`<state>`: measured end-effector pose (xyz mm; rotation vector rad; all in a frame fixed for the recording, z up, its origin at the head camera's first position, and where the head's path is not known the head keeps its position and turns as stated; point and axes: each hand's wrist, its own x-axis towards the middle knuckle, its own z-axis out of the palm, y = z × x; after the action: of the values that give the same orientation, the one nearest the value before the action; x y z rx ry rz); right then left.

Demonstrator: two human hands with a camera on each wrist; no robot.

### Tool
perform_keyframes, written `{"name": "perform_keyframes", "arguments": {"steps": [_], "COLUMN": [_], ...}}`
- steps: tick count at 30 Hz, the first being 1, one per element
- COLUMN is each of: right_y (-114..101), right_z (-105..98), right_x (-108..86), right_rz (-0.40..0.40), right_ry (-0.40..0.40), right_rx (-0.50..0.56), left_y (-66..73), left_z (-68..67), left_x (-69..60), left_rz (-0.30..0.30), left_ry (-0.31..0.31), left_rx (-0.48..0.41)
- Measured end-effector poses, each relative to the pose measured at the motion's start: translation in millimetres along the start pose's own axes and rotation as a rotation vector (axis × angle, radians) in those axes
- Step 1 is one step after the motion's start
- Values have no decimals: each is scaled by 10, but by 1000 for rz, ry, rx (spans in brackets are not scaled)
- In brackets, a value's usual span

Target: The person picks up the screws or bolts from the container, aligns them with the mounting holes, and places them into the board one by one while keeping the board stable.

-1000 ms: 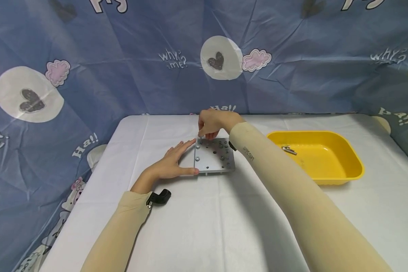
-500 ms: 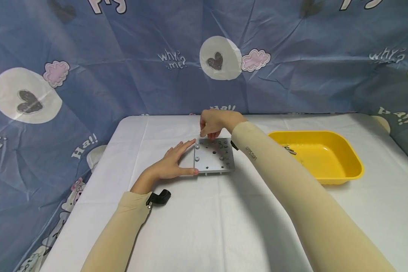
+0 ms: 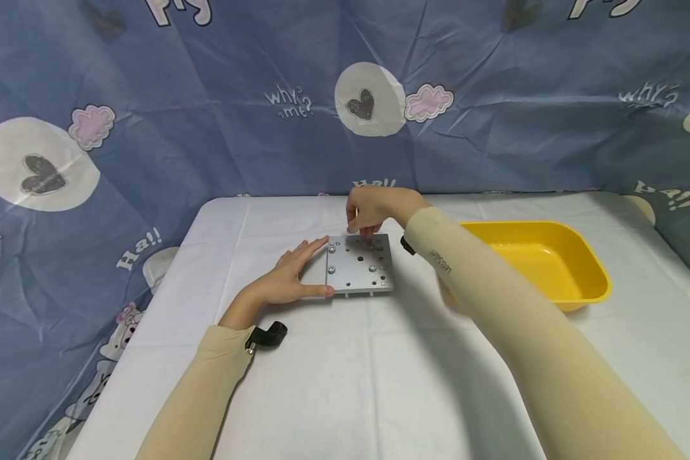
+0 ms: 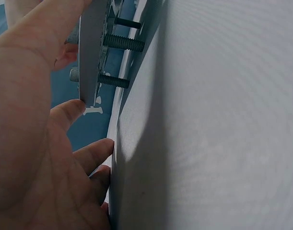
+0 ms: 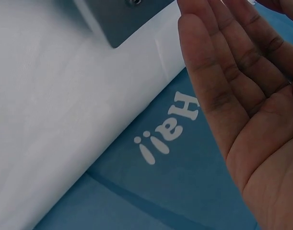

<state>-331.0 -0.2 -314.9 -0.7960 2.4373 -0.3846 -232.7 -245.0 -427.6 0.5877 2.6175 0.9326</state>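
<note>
A square grey metal plate [image 3: 353, 275] with holes and several screw heads [image 3: 331, 269] is propped above the white cloth. Threaded screw shanks [image 4: 124, 43] stick out from its underside in the left wrist view. My left hand [image 3: 284, 278] steadies the plate's left edge, thumb at the front corner and index fingertip at the back corner. My right hand [image 3: 374, 207] is over the plate's back edge, thumb and index fingertips together on what looks like a small metal screw, mostly hidden. In the right wrist view the other fingers of my right hand [image 5: 242, 91] are loosely bent.
A yellow tray [image 3: 595, 281] stands to the right, partly hidden behind my right sleeve [image 3: 494, 306]. White cloth [image 3: 322, 383] covers the table. A blue printed curtain [image 3: 236, 128] hangs behind it.
My right hand has moved slightly right along the plate's back edge. The thin metal piece visible under its fingertips a second ago is now mostly hidden. My left hand stays on the plate.
</note>
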Motion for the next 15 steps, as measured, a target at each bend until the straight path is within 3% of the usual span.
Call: {"name": "perform_keyframes", "arguments": {"steps": [9, 12, 15], "right_y": [170, 184, 307], "right_z": [-59, -64, -68], "right_x": [-146, -155, -249], "right_rz": [-10, -27, -18], "right_ry": [8, 14, 15], "right_rx": [-9, 2, 8], "left_y": [-23, -45, -29], "left_z": [15, -14, 46], "left_x": [50, 2, 63], "left_rz": [25, 4, 3], "left_ry": [8, 17, 17], "left_rx": [4, 8, -8]}}
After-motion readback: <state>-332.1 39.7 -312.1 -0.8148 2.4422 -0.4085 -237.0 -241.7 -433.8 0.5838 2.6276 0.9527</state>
